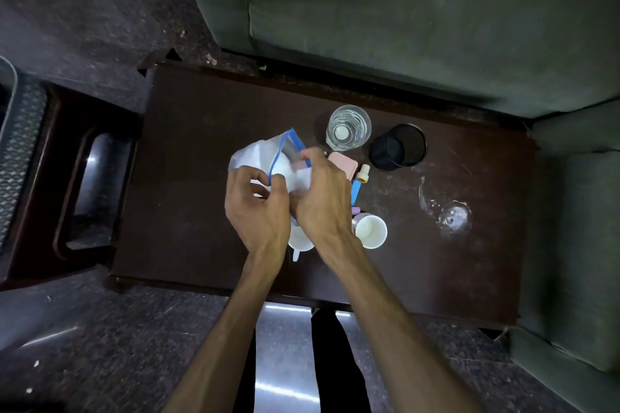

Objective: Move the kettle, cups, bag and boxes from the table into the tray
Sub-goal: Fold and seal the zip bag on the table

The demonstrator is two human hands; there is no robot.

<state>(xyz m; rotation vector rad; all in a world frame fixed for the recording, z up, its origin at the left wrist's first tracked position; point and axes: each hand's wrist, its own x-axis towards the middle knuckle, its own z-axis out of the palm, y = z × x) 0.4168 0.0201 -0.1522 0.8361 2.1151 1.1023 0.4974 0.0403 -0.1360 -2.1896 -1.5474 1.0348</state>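
Above the middle of the dark wooden table [188, 184], both my hands hold a clear zip bag [258, 157] with a blue seal strip. My left hand [256, 208] pinches the bag's near edge and my right hand [322, 191] grips its mouth on the right. Something pale and a pink piece show through the plastic. A white cup [370, 231] stands to the right of my right wrist. A second white cup [299, 243] is partly hidden under my wrists. A pink box [342, 163] lies just beyond my right hand. No kettle is visible.
A clear glass [349, 127] and a black mesh cup [397, 146] stand at the table's far side. A blue marker [356, 188] lies near the pink box. A dark tray-like side stand [97, 191] sits left; a green sofa [402, 20] lies beyond and right.
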